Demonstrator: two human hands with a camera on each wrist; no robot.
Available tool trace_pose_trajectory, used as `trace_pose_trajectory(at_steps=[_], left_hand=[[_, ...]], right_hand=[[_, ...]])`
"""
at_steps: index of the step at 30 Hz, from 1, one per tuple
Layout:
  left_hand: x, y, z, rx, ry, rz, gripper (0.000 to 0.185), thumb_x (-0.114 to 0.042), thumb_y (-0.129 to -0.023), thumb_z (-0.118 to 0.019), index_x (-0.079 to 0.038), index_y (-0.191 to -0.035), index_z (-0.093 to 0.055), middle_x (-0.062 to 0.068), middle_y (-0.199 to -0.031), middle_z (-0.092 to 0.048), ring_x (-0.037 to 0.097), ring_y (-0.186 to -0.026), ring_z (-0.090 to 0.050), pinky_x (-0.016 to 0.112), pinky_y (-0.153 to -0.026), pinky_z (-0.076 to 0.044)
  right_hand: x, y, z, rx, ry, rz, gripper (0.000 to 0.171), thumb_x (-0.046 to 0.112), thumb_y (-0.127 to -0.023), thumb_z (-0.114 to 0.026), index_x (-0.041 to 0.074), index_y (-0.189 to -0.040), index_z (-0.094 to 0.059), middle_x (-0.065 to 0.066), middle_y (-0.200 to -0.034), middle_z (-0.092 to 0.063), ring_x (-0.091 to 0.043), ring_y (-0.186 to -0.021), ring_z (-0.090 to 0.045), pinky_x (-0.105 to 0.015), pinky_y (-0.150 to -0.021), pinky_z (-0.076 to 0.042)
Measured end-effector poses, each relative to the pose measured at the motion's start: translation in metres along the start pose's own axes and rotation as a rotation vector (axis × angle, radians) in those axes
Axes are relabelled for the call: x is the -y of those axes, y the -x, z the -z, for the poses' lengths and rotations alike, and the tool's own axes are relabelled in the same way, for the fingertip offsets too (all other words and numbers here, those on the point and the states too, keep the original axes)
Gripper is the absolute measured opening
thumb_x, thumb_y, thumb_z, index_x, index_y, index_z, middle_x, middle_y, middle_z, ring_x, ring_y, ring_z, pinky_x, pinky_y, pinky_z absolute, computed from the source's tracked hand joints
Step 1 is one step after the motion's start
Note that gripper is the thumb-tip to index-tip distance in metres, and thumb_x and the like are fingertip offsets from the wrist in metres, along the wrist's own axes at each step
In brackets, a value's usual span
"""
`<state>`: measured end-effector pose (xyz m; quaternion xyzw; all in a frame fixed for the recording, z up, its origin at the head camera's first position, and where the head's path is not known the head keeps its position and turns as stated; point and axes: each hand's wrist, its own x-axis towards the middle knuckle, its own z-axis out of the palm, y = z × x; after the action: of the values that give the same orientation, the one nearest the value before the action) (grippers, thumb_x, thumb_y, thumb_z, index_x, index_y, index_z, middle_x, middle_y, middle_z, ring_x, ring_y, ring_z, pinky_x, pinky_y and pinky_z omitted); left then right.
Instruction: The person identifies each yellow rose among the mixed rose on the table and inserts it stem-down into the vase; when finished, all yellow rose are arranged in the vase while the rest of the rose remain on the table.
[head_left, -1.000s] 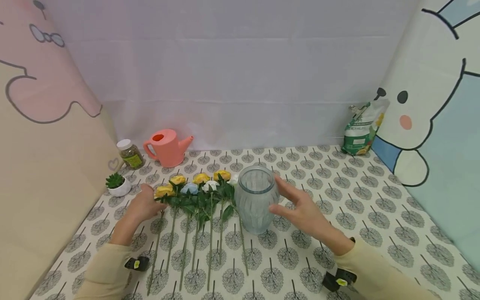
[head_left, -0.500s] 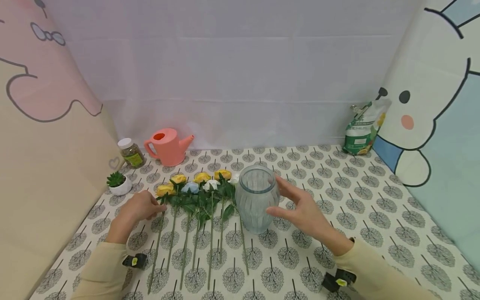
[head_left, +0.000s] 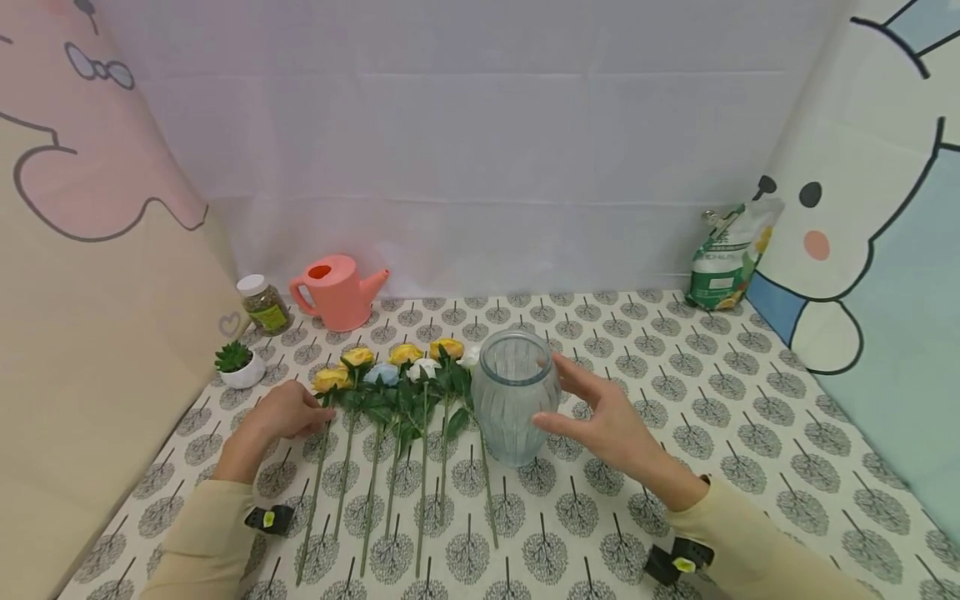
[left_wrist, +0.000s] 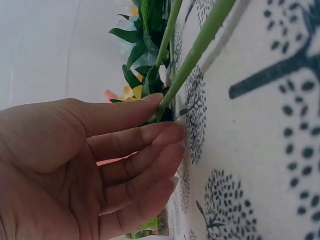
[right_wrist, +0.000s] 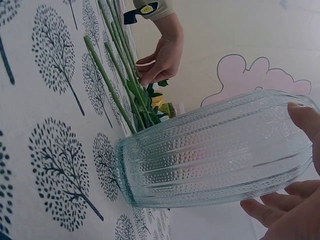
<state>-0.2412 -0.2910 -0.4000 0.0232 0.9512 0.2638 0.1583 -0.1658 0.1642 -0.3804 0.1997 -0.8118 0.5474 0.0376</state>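
At the left end of a row of artificial roses lies a yellow rose [head_left: 330, 380], flat on the patterned cloth. My left hand [head_left: 279, 413] pinches its green stem [left_wrist: 199, 47] just under the bloom, thumb on one side and index finger on the other. A pale blue ribbed glass vase [head_left: 514, 417] stands upright at the row's right end. My right hand [head_left: 606, 418] holds it from the right, with the thumb on its near side and the fingers round its far side. Beside the first rose lie a blue rose [head_left: 382, 375] and a white rose [head_left: 422, 369].
Behind the flowers stands a coral watering can [head_left: 339, 293]. A white-lidded jar [head_left: 264, 305] and a small potted succulent [head_left: 241, 367] are at the left edge. At the back right sits a green and white bag [head_left: 731, 258]. Cloth walls enclose the table.
My left hand has come down from beside the yellow bloom, and its thumb and index finger have closed on the stem. My right hand and the vase have kept their place.
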Motion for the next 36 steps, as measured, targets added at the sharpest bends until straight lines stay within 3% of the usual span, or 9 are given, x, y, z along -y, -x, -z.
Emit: trace_pose_trajectory(at_steps=[5, 9, 18, 26, 36], left_hand=[[0.001, -0.002, -0.003, 0.001, 0.071, 0.029, 0.029, -0.024, -0.096, -0.069, 0.004, -0.09, -0.076, 0.004, -0.07, -0.069, 0.017, -0.063, -0.066, 0.036, -0.062, -0.057], [0.004, -0.006, -0.006, -0.004, 0.131, 0.048, 0.035, -0.025, -0.097, -0.069, 0.009, -0.104, -0.073, 0.006, -0.074, -0.07, 0.019, -0.068, -0.069, 0.038, -0.067, -0.06], [0.006, -0.006, -0.007, -0.028, 0.286, 0.062, 0.029, -0.013, -0.094, -0.072, 0.012, -0.108, -0.07, 0.01, -0.072, -0.07, 0.022, -0.065, -0.07, 0.037, -0.064, -0.061], [0.008, 0.002, 0.01, -0.021, 0.329, 0.05, 0.041, -0.011, -0.094, -0.071, 0.018, -0.121, -0.06, 0.017, -0.086, -0.071, 0.025, -0.07, -0.071, 0.039, -0.067, -0.062], [0.004, 0.014, 0.033, -0.057, 0.403, 0.027, 0.067, -0.028, -0.093, -0.074, 0.013, -0.139, -0.048, 0.02, -0.1, -0.072, 0.03, -0.083, -0.073, 0.041, -0.076, -0.061]], right_hand=[[0.001, 0.001, 0.0, 0.001, 0.007, 0.003, 0.086, 0.024, -0.085, -0.082, 0.006, -0.154, -0.035, -0.015, -0.146, -0.051, -0.038, -0.134, -0.047, -0.063, -0.108, -0.035], [0.002, 0.002, 0.0, 0.005, 0.008, 0.007, 0.086, 0.024, -0.085, -0.081, 0.006, -0.155, -0.034, -0.014, -0.148, -0.049, -0.037, -0.135, -0.046, -0.061, -0.109, -0.034], [0.002, 0.001, 0.001, 0.01, 0.014, 0.017, 0.086, 0.024, -0.086, -0.081, 0.006, -0.155, -0.033, -0.013, -0.149, -0.048, -0.036, -0.136, -0.046, -0.061, -0.11, -0.032], [0.003, 0.002, 0.0, 0.013, 0.013, 0.022, 0.086, 0.025, -0.086, -0.081, 0.006, -0.155, -0.033, -0.013, -0.149, -0.048, -0.036, -0.136, -0.046, -0.062, -0.11, -0.032], [0.001, 0.001, 0.0, 0.016, 0.01, 0.04, 0.085, 0.023, -0.087, -0.08, 0.007, -0.156, -0.033, -0.012, -0.149, -0.049, -0.035, -0.135, -0.047, -0.061, -0.11, -0.032]])
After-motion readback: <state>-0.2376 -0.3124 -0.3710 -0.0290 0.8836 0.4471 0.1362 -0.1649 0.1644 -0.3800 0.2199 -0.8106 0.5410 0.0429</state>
